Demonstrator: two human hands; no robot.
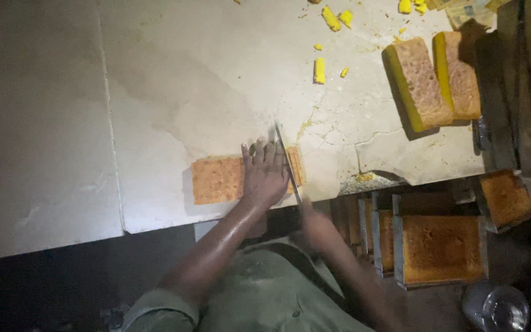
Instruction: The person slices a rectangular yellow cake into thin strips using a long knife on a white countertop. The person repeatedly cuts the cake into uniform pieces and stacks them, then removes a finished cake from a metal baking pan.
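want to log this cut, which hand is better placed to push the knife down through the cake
Right, probably. The right hand grips the knife, whose blade stands near the cake's right end. The left hand lies flat on the cake, steadying it.

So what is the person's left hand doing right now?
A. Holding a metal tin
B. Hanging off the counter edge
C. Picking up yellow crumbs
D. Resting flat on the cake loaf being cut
D: the left hand lies flat, fingers spread, on the brown cake loaf on the counter, while the right hand holds the knife cutting near the loaf's right end.
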